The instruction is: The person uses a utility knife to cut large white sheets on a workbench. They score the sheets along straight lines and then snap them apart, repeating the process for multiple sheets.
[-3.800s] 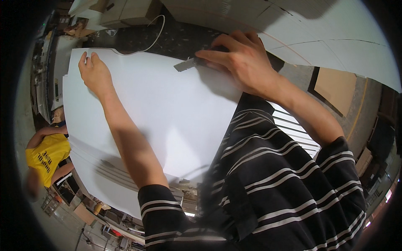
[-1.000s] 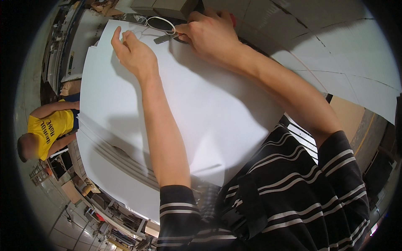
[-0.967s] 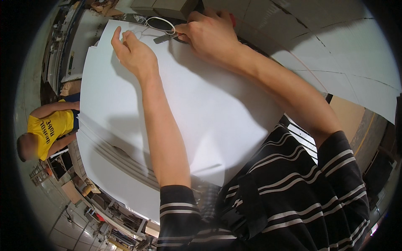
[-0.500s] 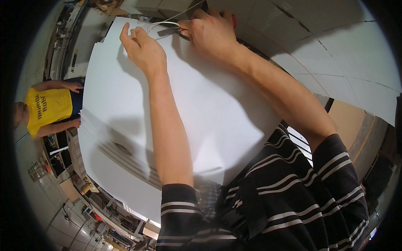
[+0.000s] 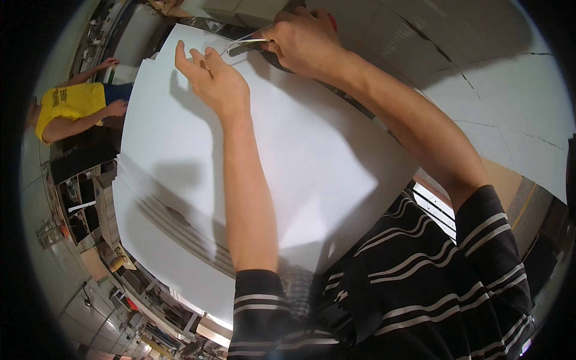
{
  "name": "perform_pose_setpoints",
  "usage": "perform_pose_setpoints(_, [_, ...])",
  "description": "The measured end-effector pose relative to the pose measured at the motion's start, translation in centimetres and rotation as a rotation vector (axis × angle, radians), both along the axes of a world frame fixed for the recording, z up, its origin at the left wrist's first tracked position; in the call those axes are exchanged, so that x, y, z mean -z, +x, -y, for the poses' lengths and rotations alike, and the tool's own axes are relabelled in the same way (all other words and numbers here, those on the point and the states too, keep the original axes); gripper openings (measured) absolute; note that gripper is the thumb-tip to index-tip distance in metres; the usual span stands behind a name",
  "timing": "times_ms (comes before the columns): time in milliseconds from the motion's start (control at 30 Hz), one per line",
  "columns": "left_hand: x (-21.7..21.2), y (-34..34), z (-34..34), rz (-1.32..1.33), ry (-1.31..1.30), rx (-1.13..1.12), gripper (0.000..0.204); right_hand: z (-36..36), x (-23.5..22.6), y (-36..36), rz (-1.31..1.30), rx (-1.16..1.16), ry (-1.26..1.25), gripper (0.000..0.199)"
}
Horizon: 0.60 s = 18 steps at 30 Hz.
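My left hand (image 5: 217, 78) is open, fingers apart, above the far left part of a large white sheet (image 5: 312, 144). It appears to hold nothing. At the sheet's far edge my right hand (image 5: 305, 45) is closed around a red-handled tool (image 5: 332, 22); most of the tool is hidden in the fist, so its exact kind does not show. A thin white cord (image 5: 249, 41) runs from the right fingers toward the left fingertips, forming a narrow loop. Whether the left fingers touch the cord I cannot tell.
More white sheets (image 5: 162, 246) lie layered at the near left. Large grey-white panels (image 5: 480, 102) stand on the right. A person in a yellow shirt (image 5: 75, 108) is beyond the left edge, near wooden shelving (image 5: 105, 204). A tan board (image 5: 504, 180) shows at right.
My left hand has shifted slightly right and down in view. The right hand stays closed at the far edge, and the cord loop looks flatter. The person in yellow has moved farther up the view.
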<state>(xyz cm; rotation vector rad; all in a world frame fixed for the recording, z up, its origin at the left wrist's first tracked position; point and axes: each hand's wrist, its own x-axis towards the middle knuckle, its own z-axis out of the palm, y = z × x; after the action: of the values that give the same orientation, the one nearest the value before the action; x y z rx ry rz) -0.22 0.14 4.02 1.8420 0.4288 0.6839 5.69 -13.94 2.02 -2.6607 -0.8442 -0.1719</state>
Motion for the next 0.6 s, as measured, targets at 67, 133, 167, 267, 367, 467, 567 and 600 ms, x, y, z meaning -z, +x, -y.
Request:
perform_pose_setpoints(67, [0.1, 0.0, 0.0, 0.007, -0.001, -0.016, 0.061, -0.5, 0.0, 0.5, 0.006, 0.01, 0.018, 0.021])
perform_pose_setpoints(133, [0.2, 0.1, 0.1, 0.022, -0.004, -0.031, 0.062, -1.1, 0.1, 1.1, 0.012, 0.012, 0.046, 0.023])
perform_pose_setpoints(167, [0.2, 0.1, 0.2, 0.03, -0.009, -0.043, 0.062, -1.5, 0.2, 1.4, 0.016, 0.008, 0.065, 0.024])
perform_pose_setpoints(267, [0.3, 0.1, 0.3, 0.035, -0.015, -0.051, 0.062, -2.7, 0.4, 2.2, 0.021, 0.001, 0.088, 0.026])
perform_pose_setpoints(367, [0.5, 0.1, 0.3, 0.04, 0.003, -0.049, 0.063, -3.5, 0.4, 3.0, 0.002, -0.007, 0.076, 0.026])
perform_pose_setpoints(467, [0.8, 0.1, 0.1, 0.046, 0.019, -0.044, 0.063, -4.4, 0.3, 3.8, -0.029, -0.013, 0.048, 0.026])
perform_pose_setpoints(567, [1.0, 0.3, 0.0, 0.067, 0.037, -0.03, 0.063, -5.6, 0.2, 4.8, -0.004, -0.01, -0.006, 0.029])
perform_pose_setpoints(600, [1.0, 0.3, -0.1, 0.076, 0.045, -0.024, 0.062, -6.1, 0.2, 5.1, 0.013, -0.007, -0.026, 0.031])
